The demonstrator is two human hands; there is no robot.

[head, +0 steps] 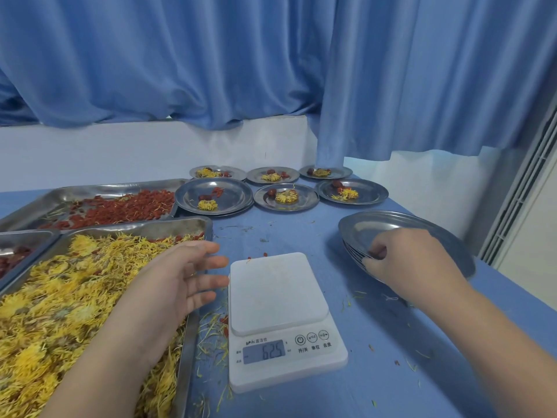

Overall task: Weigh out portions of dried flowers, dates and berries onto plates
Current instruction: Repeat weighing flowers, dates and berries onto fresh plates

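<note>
A white digital scale (278, 292) sits at the table's middle with a bare platform; its display reads 625. My left hand (184, 276) hovers open, fingers spread, over the right edge of a steel tray of yellow dried flowers (60, 297), just left of the scale. My right hand (404, 257) grips the near rim of the top plate in a stack of empty steel plates (391, 227), tilting it up. A tray of red berries (120, 206) lies behind, and a tray with dark red dates (18, 254) shows at the far left.
Several filled steel plates (214, 194) holding flowers, dates and berries stand in two rows at the back. Loose petals and berries litter the blue tablecloth (376, 342). A blue curtain (271, 70) hangs behind; the table's right edge runs near the plate stack.
</note>
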